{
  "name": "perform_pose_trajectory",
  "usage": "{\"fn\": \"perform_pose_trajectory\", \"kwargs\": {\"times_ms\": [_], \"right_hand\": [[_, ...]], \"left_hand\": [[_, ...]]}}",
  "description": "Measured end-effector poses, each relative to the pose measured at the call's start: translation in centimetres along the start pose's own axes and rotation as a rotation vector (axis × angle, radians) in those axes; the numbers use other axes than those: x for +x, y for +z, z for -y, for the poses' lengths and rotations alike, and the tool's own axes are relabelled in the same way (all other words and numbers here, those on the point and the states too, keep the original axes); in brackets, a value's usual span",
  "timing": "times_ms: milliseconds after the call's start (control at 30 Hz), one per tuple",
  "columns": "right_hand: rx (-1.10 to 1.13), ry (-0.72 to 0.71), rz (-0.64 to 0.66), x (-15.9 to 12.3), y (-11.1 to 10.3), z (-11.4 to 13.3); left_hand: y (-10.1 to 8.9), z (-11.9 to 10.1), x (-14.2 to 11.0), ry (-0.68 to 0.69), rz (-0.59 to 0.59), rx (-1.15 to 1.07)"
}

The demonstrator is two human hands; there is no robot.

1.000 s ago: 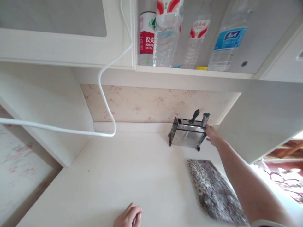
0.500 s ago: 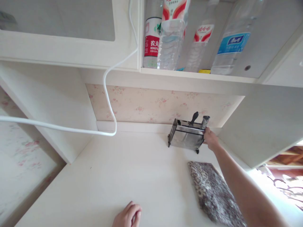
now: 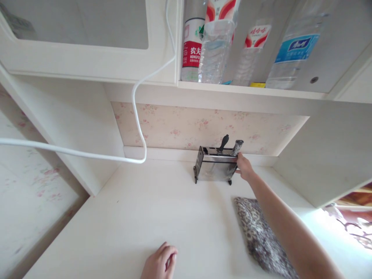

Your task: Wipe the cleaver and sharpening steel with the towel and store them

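A shiny metal knife rack (image 3: 215,170) stands at the back of the white desk (image 3: 162,205), against the flowered wall strip. A black handle (image 3: 224,142) and a steel handle (image 3: 237,147) stick up from it. My right hand (image 3: 244,167) reaches out at arm's length and grips the rack's right end, fingers closed against it. My left hand (image 3: 159,265) rests on the desk's near edge at the bottom of the view, fingers curled under and together, with nothing visible in it.
A leopard-print cloth (image 3: 258,236) lies on the desk under my right forearm. A white cable (image 3: 136,116) hangs in a loop from the upper cabinet down to desk level. Several water bottles (image 3: 213,46) stand on the shelf above.
The knife rack has slid left along the back wall with my right hand on its end. My left hand has stayed put.
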State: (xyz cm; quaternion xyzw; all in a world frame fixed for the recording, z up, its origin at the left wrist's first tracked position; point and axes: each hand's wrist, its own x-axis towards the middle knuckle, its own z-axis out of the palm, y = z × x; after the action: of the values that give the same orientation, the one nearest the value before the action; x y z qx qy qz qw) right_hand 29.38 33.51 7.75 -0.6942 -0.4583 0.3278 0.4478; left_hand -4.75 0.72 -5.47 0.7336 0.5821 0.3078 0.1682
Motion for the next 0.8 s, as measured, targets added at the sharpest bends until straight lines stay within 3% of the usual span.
{"fn": "perform_pose_trajectory", "kwargs": {"times_ms": [167, 300, 367, 533, 667, 800], "right_hand": [[0.167, 0.064, 0.157, -1.7, -0.5, 0.0], [0.278, 0.032, 0.291, -3.5, -1.6, -0.8], [0.311, 0.020, 0.321, -4.2, -1.7, -1.3], [0.372, -0.006, 0.330, -5.6, -0.9, -2.4], [0.407, -0.015, 0.327, -6.8, -0.6, -3.2], [0.427, -0.035, 0.328, -7.8, -0.9, -3.5]], "left_hand": [[-0.2, -0.4, -0.4, -0.072, -0.017, -0.190], [-1.8, -0.8, 1.3, -0.308, 0.034, -0.461], [-3.7, -1.8, 4.0, -0.384, 0.079, -0.534], [-7.5, -5.7, 14.4, -0.116, 0.106, -0.639], [-6.8, -6.9, 22.2, -0.136, 0.105, -0.823], [-4.8, -6.4, 26.8, -0.046, 0.084, -0.917]]}}
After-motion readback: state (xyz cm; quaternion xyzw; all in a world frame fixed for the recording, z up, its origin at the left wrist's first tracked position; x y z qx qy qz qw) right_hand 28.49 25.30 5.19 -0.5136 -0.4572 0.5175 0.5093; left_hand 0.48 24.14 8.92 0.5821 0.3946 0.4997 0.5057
